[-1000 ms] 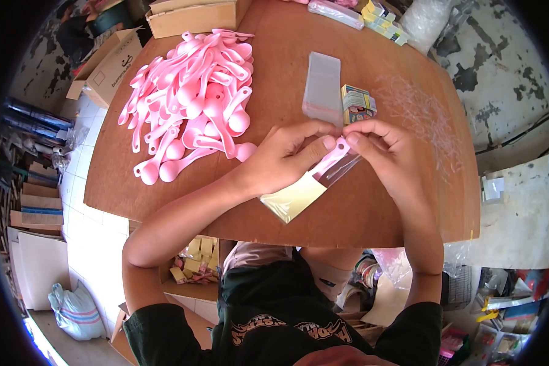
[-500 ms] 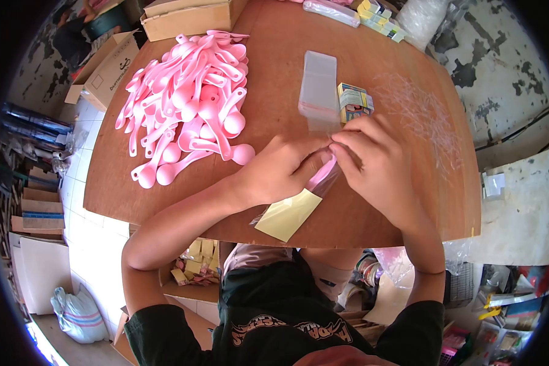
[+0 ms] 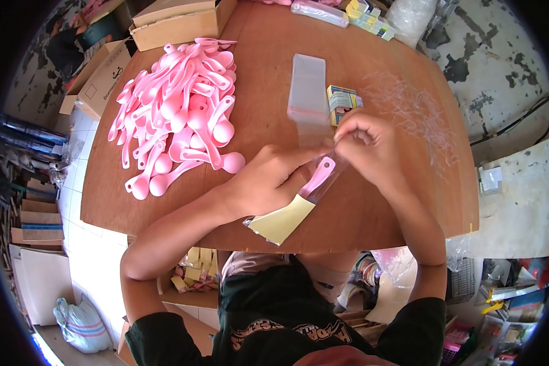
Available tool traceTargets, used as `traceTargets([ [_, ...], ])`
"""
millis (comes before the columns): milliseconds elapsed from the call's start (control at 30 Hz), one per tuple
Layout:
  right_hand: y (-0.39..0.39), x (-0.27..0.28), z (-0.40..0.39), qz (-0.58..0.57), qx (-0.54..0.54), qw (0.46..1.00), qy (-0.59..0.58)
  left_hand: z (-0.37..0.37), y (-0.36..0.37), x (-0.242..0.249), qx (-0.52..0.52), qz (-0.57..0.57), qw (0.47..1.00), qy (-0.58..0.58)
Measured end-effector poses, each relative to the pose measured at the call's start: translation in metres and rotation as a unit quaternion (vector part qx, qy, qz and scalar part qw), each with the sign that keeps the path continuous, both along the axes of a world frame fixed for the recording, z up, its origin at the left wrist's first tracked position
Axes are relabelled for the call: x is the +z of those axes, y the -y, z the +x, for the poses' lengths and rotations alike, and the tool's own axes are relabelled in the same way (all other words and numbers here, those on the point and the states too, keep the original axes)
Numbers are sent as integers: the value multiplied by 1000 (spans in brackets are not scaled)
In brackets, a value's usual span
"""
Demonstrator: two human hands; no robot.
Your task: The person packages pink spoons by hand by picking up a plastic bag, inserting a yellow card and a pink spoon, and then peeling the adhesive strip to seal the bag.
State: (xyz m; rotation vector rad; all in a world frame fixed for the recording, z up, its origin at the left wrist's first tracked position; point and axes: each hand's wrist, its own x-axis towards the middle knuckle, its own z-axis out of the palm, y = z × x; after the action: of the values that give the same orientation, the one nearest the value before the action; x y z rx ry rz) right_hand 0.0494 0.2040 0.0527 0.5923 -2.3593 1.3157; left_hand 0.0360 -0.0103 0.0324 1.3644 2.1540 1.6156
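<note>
My left hand point(image 3: 265, 183) grips a clear plastic bag point(image 3: 332, 185) near the table's front edge. Inside the bag are a pink spoon point(image 3: 318, 177), its holed handle end showing, and a pale yellow card point(image 3: 282, 221) that hides the spoon's lower part. At the bag's upper end, my right hand point(image 3: 372, 149) is closed in a pinch, the fingertips close to my left index finger. What lies in that pinch is too small to make out. Beyond the hands lie a stack of clear bags point(image 3: 307, 85) and a small printed box point(image 3: 341, 100).
A heap of pink spoons point(image 3: 183, 104) covers the table's left side. Thin clear strips point(image 3: 418, 116) lie scattered at the right. Cardboard boxes point(image 3: 177, 27) stand at the back left. Below the table edge, an open carton holds several yellow-carded packs point(image 3: 195, 268).
The right hand has shifted slightly up and right, its fingers curling more. The pink handle's holed end is now uncovered. The whole view has moved slightly.
</note>
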Motion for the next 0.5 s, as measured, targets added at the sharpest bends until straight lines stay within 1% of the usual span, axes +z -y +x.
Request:
traceTargets([
  [33, -6, 2, -5, -85, -31, 991, 96, 2, 3, 5, 7, -16, 1000, 18],
  [67, -14, 5, -12, -168, -61, 965, 191, 2, 5, 8, 15, -31, 999, 36],
  [100, -29, 2, -28, -234, -2, 948, 217, 0, 4, 5, 16, -29, 999, 35],
  [133, -45, -2, -45, -315, 5, 917, 246, -2, 3, 0, 41, 12, 998, 38],
  [167, -61, -2, -61, -353, -7, 895, 273, -3, 2, -3, 66, 51, 996, 41],
  [200, -76, 2, -79, -347, -62, 894, 278, -4, 3, -3, 68, 53, 995, 40],
  [233, -91, 5, -99, -339, -117, 890, 281, -4, 3, -3, 68, 63, 992, 92],
  [267, -119, 0, -123, -272, -184, 919, 219, -4, 3, -2, 68, 72, 985, 142],
  [300, -142, -7, -145, -201, -247, 936, 152, -5, 3, -2, 69, 74, 985, 141],
  [333, -151, -8, -158, -199, -246, 937, 151, -6, 3, -3, 75, 63, 986, 134],
  [367, -157, -8, -170, -32, -357, 933, -15, -7, 3, -4, 81, 52, 987, 128],
  [400, -159, -7, -176, 136, -446, 866, -180, -8, 3, -5, 82, 53, 987, 127],
  [433, -161, -8, -181, 137, -445, 866, -180, -8, 3, -6, 79, 58, 987, 123],
  [467, -164, -10, -185, 245, -438, 852, -148, -9, 2, -7, 76, 63, 988, 120],
  [500, -167, -11, -189, 349, -426, 827, -114, -9, 2, -8, 76, 64, 988, 120],
])
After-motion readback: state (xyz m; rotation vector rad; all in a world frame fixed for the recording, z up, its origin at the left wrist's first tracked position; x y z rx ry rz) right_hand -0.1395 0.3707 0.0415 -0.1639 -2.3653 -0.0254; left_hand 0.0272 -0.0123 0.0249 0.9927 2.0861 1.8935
